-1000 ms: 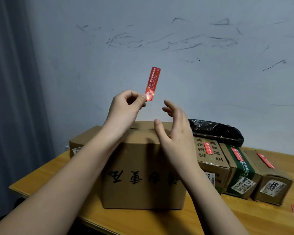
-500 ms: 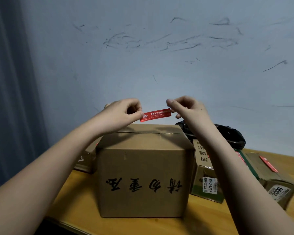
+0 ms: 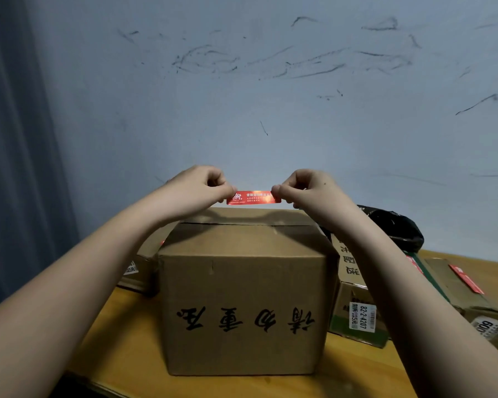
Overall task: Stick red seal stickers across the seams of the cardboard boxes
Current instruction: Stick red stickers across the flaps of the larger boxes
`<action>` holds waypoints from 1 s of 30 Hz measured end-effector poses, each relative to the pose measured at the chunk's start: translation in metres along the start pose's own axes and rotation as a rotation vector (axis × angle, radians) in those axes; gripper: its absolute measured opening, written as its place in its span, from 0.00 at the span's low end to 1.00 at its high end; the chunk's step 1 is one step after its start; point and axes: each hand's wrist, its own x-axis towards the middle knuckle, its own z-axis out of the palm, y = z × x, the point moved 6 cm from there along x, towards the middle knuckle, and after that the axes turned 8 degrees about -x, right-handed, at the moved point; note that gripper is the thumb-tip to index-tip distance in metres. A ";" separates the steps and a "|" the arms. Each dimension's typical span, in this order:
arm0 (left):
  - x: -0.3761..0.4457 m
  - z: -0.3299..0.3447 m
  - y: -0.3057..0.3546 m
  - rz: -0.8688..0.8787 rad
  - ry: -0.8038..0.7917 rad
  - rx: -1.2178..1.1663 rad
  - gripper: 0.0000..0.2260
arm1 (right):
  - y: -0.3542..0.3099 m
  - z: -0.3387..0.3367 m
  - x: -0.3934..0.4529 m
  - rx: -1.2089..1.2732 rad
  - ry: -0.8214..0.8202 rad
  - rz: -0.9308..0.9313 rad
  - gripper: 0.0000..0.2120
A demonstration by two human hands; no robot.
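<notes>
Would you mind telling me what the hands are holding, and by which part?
Both hold one red rectangular seal sticker: the left hand pinches its left end, the right hand its right end.

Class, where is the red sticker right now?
In the head view the red sticker is centre frame, stretched level between the left hand and right hand, just above the far top edge of the big cardboard box.
</notes>
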 end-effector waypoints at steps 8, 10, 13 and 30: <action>0.009 0.013 -0.016 -0.207 -0.220 0.156 0.10 | 0.007 0.018 0.008 -0.246 -0.197 0.065 0.11; 0.009 0.014 -0.016 -0.230 -0.255 0.194 0.10 | 0.007 0.021 0.008 -0.288 -0.239 0.075 0.10; 0.009 0.016 -0.019 -0.262 -0.288 0.232 0.10 | 0.006 0.024 0.010 -0.319 -0.284 0.084 0.09; 0.012 0.022 -0.016 -0.268 -0.365 0.339 0.09 | 0.006 0.030 0.011 -0.391 -0.347 0.085 0.07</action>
